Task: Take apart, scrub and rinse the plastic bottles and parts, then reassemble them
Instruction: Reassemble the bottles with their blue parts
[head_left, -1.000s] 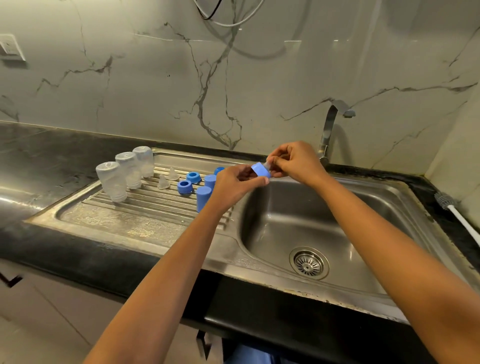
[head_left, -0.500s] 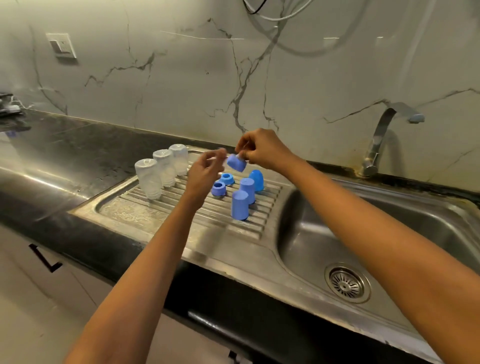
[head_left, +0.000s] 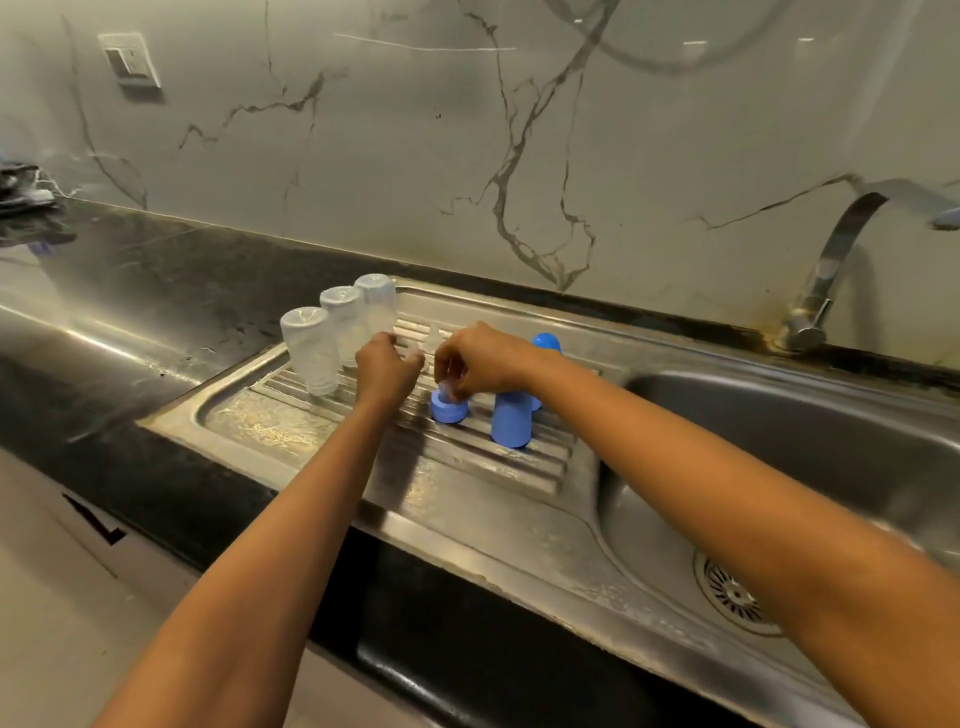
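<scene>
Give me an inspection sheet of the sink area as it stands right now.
Surface: ribbed steel drainboard set in a dark countertop.
Job's things: three clear bottles upended in a row; blue collar at the ribs, contact unclear; blue caps upright, partly behind the right arm; clear teat beyond the hands.
Clutter: dark bundle at the counter's far left, too blurred to name.
Grippers: right hand pinches the collar's top; left hand curled beside the bottles, grip unclear.
Cables: looped line on the wall, blurred.
Surroundings: switch, tap, basin.
</scene>
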